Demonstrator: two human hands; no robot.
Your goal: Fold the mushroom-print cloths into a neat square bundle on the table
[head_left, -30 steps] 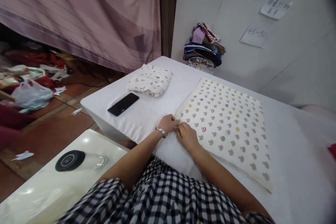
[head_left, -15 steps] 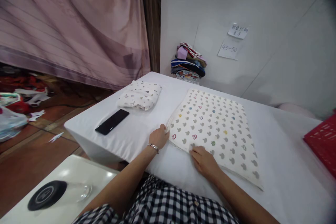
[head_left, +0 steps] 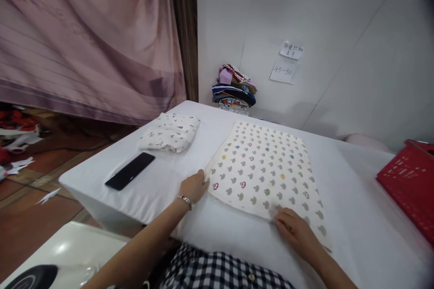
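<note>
Grey wall [head_left: 288,4] at one o'clock, two handwritten papers [head_left: 283,71] on it at two; pink curtain [head_left: 95,40] at ten; reddish-brown tiled floor [head_left: 16,210] toward nine; light [head_left: 61,247] glinting on a glossy cream tabletop [head_left: 101,241] toward eight.

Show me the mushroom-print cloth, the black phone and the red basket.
White rectangular mushroom-print cloth [head_left: 261,168], head view, middle of its top
Flat black rectangular phone [head_left: 130,171], head view, middle of its upper face
Red slotted basket [head_left: 408,186], head view, side wall

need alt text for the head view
Left hand touches the near left corner of a mushroom-print cloth on a white table; right hand is at the cloth's near edge. A black phone and folded bundle lie left.
</note>
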